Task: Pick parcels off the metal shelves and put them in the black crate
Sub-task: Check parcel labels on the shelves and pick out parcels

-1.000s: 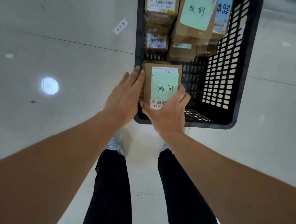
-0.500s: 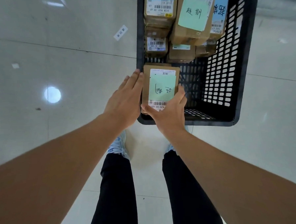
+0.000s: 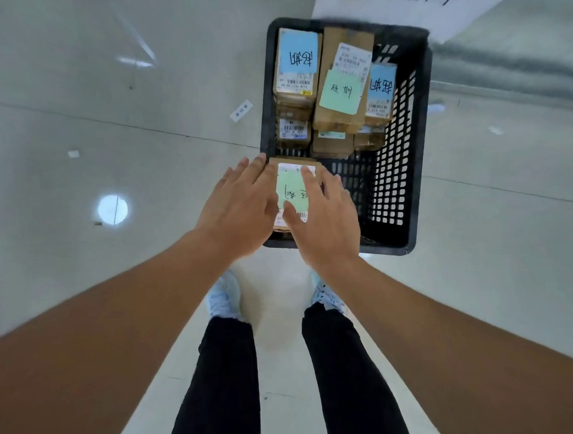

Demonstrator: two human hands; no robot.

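The brown cardboard parcel with a pale green handwritten note (image 3: 292, 193) now lies in the near left corner of the black slotted plastic crate (image 3: 405, 164), and both hands have changed from carrying it to settling it. A moment ago the right hand (image 3: 323, 221) cupped the parcel's near end from below; now it lies across the top, fingers straight and spread over the label, thumb on the barcode end, pressing rather than gripping. The left hand (image 3: 241, 202) is flat and open too, its fingers laid along the parcel's left edge beside the crate wall, holding nothing. The view has also tilted up, so more of the crate shows beyond the fingertips: a stack of other brown cardboard parcels with blue and green notes (image 3: 331, 91) fills the far end, well apart from the hands. To the right of the right hand the crate floor is bare mesh. This suggests the parcel is delivered and only needs releasing; the next move would likely be withdrawing both hands and returning to the shelves, which are out of sight here.
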